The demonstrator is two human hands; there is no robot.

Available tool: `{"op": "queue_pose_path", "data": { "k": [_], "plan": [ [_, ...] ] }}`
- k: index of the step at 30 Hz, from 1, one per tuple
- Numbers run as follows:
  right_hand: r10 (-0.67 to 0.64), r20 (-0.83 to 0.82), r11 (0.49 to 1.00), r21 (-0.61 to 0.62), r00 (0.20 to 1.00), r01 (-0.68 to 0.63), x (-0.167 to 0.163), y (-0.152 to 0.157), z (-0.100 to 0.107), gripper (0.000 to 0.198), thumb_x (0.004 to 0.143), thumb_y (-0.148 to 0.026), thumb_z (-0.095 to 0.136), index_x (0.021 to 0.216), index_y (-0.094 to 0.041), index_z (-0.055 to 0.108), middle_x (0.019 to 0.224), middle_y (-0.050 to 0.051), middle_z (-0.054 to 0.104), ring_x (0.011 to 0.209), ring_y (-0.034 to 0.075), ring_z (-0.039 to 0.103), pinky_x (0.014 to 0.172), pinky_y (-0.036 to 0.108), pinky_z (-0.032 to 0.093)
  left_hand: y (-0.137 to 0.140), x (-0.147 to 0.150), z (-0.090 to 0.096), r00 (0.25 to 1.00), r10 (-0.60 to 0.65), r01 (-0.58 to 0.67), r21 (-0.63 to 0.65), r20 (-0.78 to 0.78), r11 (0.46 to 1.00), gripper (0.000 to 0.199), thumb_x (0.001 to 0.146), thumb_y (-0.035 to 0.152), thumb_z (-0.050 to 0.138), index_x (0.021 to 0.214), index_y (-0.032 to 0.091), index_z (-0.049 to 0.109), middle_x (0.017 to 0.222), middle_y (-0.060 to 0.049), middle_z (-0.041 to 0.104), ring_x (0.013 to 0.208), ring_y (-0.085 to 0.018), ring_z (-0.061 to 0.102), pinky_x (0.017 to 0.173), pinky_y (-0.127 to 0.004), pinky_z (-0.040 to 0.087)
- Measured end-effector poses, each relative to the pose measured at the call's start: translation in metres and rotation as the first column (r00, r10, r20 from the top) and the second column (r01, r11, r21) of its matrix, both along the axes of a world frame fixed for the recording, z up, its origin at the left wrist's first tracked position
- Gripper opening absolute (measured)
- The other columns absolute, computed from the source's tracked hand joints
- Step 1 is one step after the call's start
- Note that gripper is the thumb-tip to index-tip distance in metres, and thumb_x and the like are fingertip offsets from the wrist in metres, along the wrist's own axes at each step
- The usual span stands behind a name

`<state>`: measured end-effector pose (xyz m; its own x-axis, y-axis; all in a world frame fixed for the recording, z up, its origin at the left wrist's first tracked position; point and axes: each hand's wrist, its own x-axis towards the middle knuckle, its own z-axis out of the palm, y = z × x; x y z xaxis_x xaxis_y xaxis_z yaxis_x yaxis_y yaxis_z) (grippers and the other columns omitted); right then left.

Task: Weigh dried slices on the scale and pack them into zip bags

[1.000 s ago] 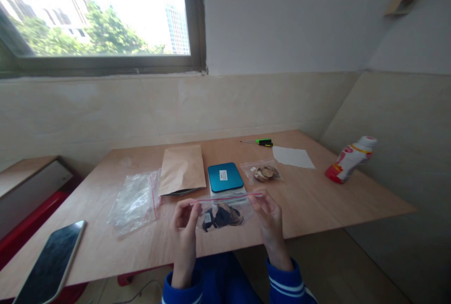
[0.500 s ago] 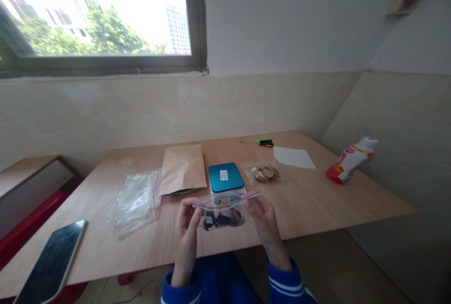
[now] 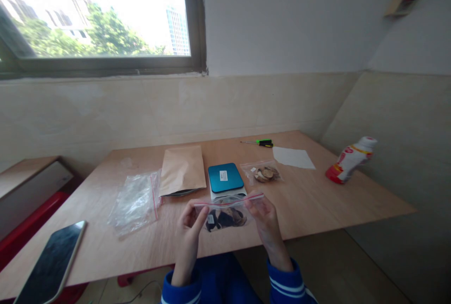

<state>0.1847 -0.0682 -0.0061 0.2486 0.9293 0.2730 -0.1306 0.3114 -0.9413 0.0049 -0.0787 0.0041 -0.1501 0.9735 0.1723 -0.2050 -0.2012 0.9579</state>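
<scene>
A clear zip bag (image 3: 225, 214) with a red seal line hangs between my two hands, above the table's front edge. Dark and brown dried pieces and a small white label show inside it. My left hand (image 3: 190, 224) pinches the left end of the bag's top. At the other end, my right hand (image 3: 262, 214) grips the seal strip between thumb and fingers. The bag's mouth looks drawn nearly straight. Just behind it lies a scale with a blue top (image 3: 225, 177), its white front part partly hidden by the bag.
On the wooden table (image 3: 299, 210) are a brown paper pouch (image 3: 183, 167), empty clear zip bags (image 3: 136, 203), a bag of dried slices (image 3: 266, 173), a screwdriver (image 3: 259, 143), white paper (image 3: 294, 158), a red-and-white bottle (image 3: 348, 160) and a phone (image 3: 51, 261).
The bag's mouth has gone from bowed apart to nearly straight and flat. Both hands have shifted slightly right, still holding its ends.
</scene>
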Motion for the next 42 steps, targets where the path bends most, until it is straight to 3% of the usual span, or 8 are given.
{"op": "queue_pose_path", "data": {
  "k": [9,13,15,19,21,24,28,42],
  "plan": [
    [-0.05,0.14,0.981,0.195,0.989,0.022,0.002,0.002,0.003,0.007,0.08,-0.025,0.067,0.074,-0.021,0.064,0.074,-0.001,0.061,0.074,0.014,0.059,0.071,0.025,0.047,-0.005,-0.003,0.004,0.992,0.11,-0.107,0.058,-0.061,0.993,0.016,0.077,0.032,0.07,0.08,0.018,0.061,0.074,0.002,0.059,0.071,-0.011,0.055,0.067,-0.02,0.043],
    [-0.072,0.136,0.979,0.198,0.988,0.044,-0.001,0.003,0.002,0.011,0.082,-0.027,0.065,0.074,-0.021,0.062,0.073,-0.001,0.059,0.074,0.015,0.058,0.072,0.027,0.047,-0.006,-0.003,0.009,0.986,0.137,-0.131,0.074,-0.09,0.989,0.016,0.077,0.033,0.069,0.079,0.019,0.062,0.074,0.002,0.059,0.069,-0.011,0.054,0.064,-0.019,0.043],
    [-0.079,0.173,0.985,0.167,0.982,0.049,-0.001,0.003,0.002,0.008,0.083,-0.03,0.063,0.084,-0.022,0.063,0.083,0.001,0.063,0.082,0.017,0.06,0.077,0.03,0.048,-0.006,-0.003,0.012,0.985,0.128,-0.12,0.07,-0.113,0.99,0.017,0.078,0.034,0.068,0.079,0.019,0.061,0.071,0.002,0.058,0.066,-0.011,0.053,0.061,-0.019,0.043],
    [-0.202,0.396,0.971,0.203,0.896,0.13,0.002,-0.001,0.012,0.036,0.082,-0.029,0.064,0.117,-0.025,0.057,0.118,0.007,0.058,0.108,0.023,0.055,0.092,0.038,0.043,-0.006,-0.004,0.016,0.981,0.051,-0.04,0.064,-0.185,0.997,0.018,0.079,0.035,0.066,0.078,0.018,0.06,0.068,0.002,0.058,0.062,-0.011,0.053,0.057,-0.02,0.042],
    [-0.23,0.548,0.959,0.266,0.804,0.093,0.003,-0.004,0.018,0.029,0.083,-0.026,0.063,0.111,-0.026,0.061,0.117,0.006,0.059,0.111,0.023,0.052,0.096,0.04,0.038,-0.005,-0.004,0.016,0.979,0.037,-0.02,0.089,-0.2,0.996,0.017,0.079,0.034,0.067,0.078,0.018,0.06,0.07,0.001,0.059,0.064,-0.011,0.054,0.057,-0.019,0.043],
    [-0.245,0.658,0.95,0.308,0.712,0.043,0.005,-0.007,0.023,0.009,0.084,-0.024,0.062,0.093,-0.025,0.065,0.099,0.003,0.064,0.101,0.023,0.054,0.092,0.039,0.037,-0.005,-0.003,0.014,0.977,0.029,-0.004,0.117,-0.212,0.993,0.015,0.08,0.032,0.066,0.079,0.018,0.061,0.073,0.0,0.06,0.068,-0.012,0.056,0.06,-0.02,0.045],
    [-0.278,0.681,0.946,0.315,0.678,0.071,0.006,-0.005,0.018,0.006,0.086,-0.027,0.062,0.09,-0.025,0.066,0.085,0.002,0.065,0.089,0.022,0.055,0.083,0.036,0.038,-0.006,-0.004,0.014,0.975,0.008,0.018,0.113,-0.224,0.993,0.014,0.08,0.032,0.065,0.081,0.018,0.062,0.074,0.0,0.061,0.07,-0.013,0.058,0.063,-0.021,0.046],
    [-0.392,0.728,0.913,0.382,0.562,0.142,0.003,-0.002,0.01,0.018,0.091,-0.021,0.052,0.076,-0.023,0.061,0.082,0.002,0.064,0.084,0.021,0.054,0.078,0.034,0.03,-0.003,-0.002,0.008,0.962,-0.012,0.04,0.097,-0.273,0.995,0.016,0.079,0.033,0.067,0.081,0.017,0.064,0.075,-0.002,0.063,0.071,-0.014,0.059,0.064,-0.024,0.047]
  ]
}}
